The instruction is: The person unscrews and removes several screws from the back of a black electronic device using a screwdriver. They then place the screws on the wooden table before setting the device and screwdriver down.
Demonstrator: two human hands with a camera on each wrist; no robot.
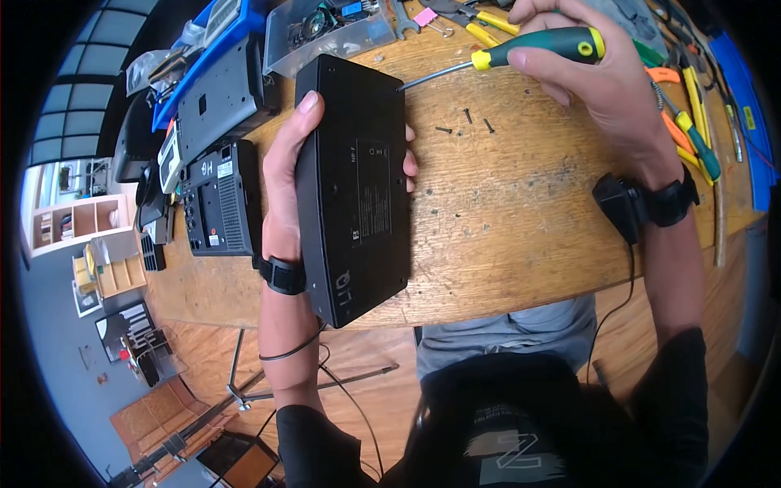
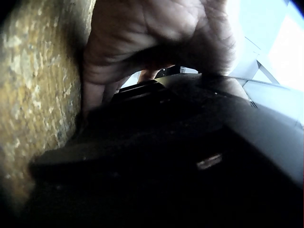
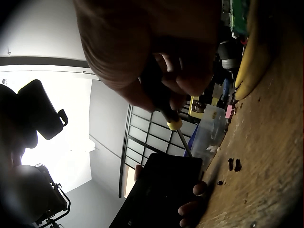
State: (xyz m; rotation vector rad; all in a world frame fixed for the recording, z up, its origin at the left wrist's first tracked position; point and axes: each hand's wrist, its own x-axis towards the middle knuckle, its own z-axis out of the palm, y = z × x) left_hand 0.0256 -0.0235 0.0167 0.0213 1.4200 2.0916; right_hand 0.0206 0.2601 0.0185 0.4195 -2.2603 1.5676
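Note:
My left hand [image 1: 282, 169] grips a black flat-sided device [image 1: 346, 211], tilted up off the table, with thumb on the near face edge and fingertips showing at its right side. White print and a label cover the face. A screwdriver [image 1: 533, 49] with a green and yellow handle is held by my right hand [image 1: 610, 89], and its tip meets the device's upper right corner. In the right wrist view the screwdriver's shaft [image 3: 183, 142] reaches down to that corner. The device's dark side [image 2: 142, 147] fills much of the left wrist view. Three black screws [image 1: 468, 116] lie right of the device.
Other black devices [image 1: 215, 199] stand to the left, beside a blue bin [image 1: 167, 114]. A clear plastic box [image 1: 281, 61] of parts sits at the back. Pliers [image 1: 484, 32], a wrench [image 1: 402, 20] and more tools [image 1: 695, 142] lie at the back and right.

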